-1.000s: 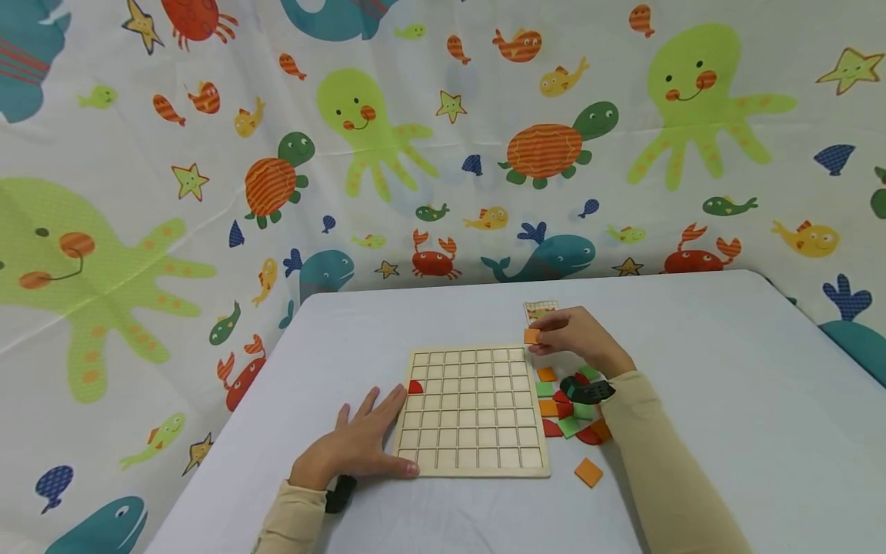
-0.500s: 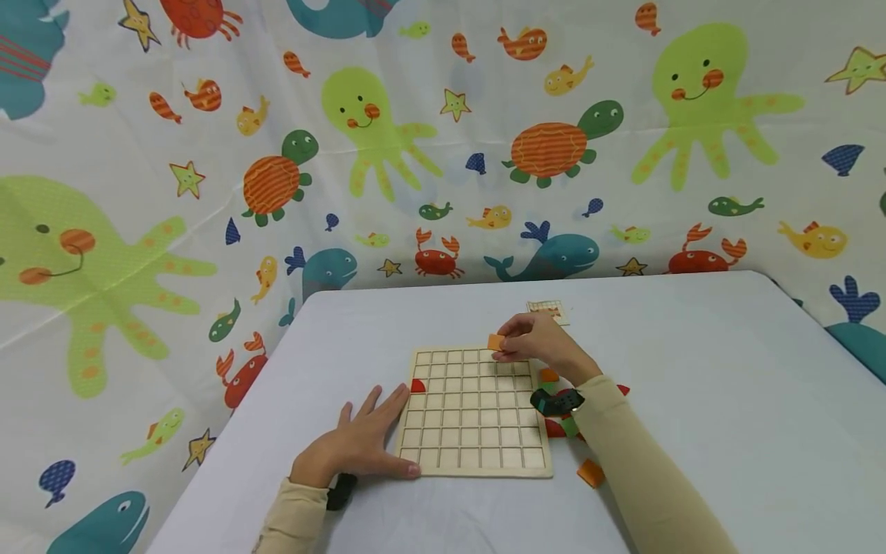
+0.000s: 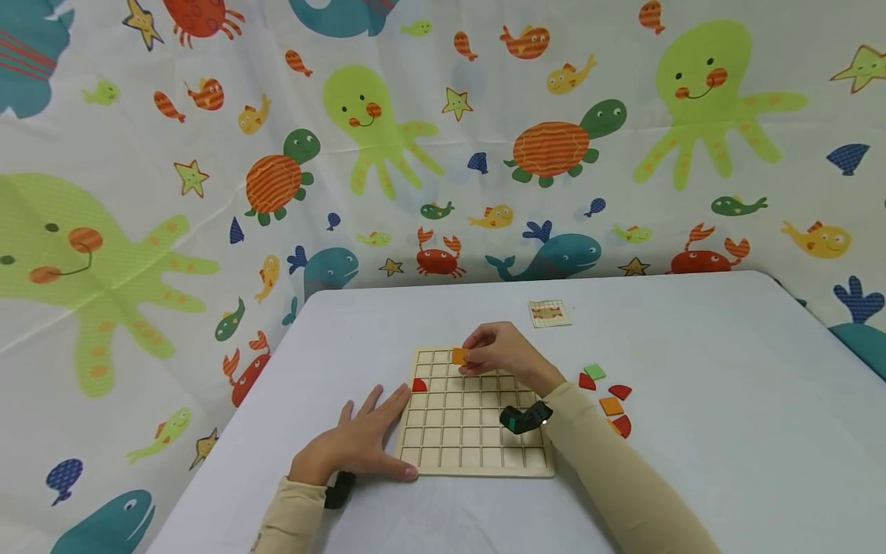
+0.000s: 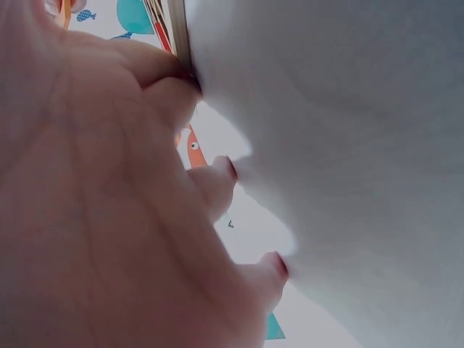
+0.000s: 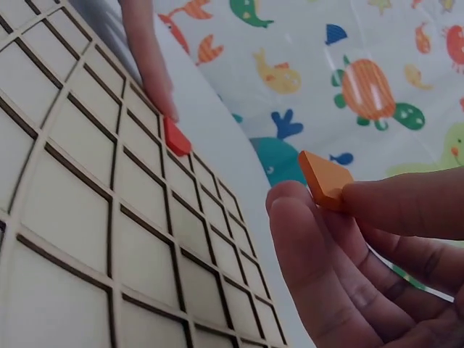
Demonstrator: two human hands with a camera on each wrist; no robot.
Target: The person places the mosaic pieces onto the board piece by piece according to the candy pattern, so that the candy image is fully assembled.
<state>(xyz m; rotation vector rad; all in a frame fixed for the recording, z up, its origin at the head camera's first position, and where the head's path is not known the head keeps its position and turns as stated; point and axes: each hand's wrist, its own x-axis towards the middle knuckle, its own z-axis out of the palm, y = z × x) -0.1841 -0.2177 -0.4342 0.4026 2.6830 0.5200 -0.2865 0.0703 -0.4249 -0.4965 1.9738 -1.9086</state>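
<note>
Your right hand (image 3: 500, 352) pinches the orange square tile (image 3: 459, 356) over far cells of the wooden grid board (image 3: 450, 437); released tilted, it may jam. Your left hand (image 3: 356, 445) (spread against the edge) may push the board askew.

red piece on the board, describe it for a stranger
On the white table lies a wooden grid board. In its leftmost column, by the left hand, sits a red piece with one rounded side. All other red pieces visible lie right of the board.
</note>
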